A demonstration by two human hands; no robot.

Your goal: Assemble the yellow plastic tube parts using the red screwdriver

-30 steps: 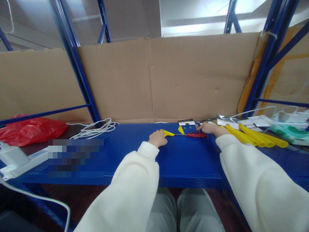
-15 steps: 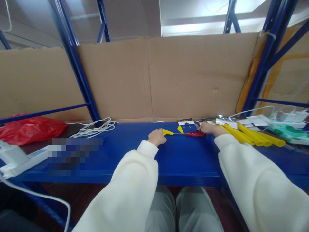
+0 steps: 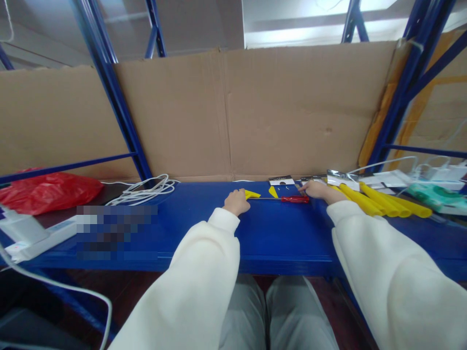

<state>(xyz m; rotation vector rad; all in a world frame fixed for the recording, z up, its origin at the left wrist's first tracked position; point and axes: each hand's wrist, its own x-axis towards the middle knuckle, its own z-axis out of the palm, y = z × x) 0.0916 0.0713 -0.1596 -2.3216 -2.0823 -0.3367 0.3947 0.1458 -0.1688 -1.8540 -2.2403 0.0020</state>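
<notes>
Blue shelf [image 3: 280, 233] under red screwdriver [image 3: 295, 199]

the left hand [image 3: 237, 201] was closed with its knuckles up, its forearm angled inward; the right hand [image 3: 314, 190] reached leftward, index finger extended, and both sleeved arms stretched forward.

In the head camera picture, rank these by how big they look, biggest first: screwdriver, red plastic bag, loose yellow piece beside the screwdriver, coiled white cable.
1. Red plastic bag
2. Coiled white cable
3. Screwdriver, long but thin
4. Loose yellow piece
</notes>
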